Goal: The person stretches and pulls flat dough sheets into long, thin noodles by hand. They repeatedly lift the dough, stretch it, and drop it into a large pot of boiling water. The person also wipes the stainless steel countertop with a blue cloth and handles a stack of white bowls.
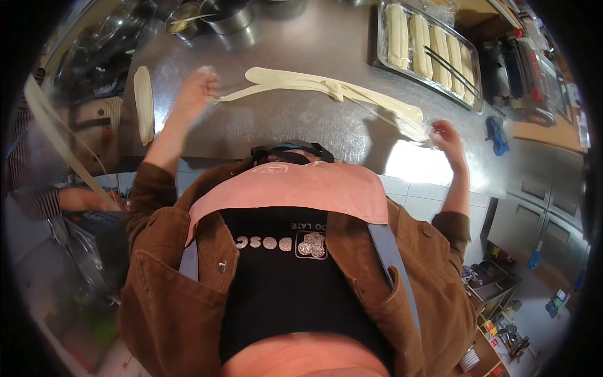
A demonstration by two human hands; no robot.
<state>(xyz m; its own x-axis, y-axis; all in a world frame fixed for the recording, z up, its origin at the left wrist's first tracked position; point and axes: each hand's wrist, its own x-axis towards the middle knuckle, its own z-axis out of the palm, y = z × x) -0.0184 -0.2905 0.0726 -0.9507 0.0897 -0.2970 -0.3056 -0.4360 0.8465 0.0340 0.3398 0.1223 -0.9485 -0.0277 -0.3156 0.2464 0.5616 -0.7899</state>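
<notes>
A long, flattened dough strip (292, 77) lies across the steel worktop, with thinner strands and a small folded lump (335, 89) about its middle. My left hand (198, 92), slightly blurred, grips the end of a narrow dough band (242, 92) that joins the strip from the left. At the other side, my right hand (445, 135) pinches the end of a thin, stretched strand (410, 134) near the bright patch of light. Its fingertips partly hide what they hold. Left of my left hand lies a separate dough log (143, 106).
A metal tray (377, 59) of several dough logs (398, 35) stands back right, two dark sticks (450, 70) across them. Metal pots (228, 19) stand at the back. A blue cloth (497, 135) lies at the right edge. A co-worker's hand (87, 200) is at left, near a long pale strip (63, 136).
</notes>
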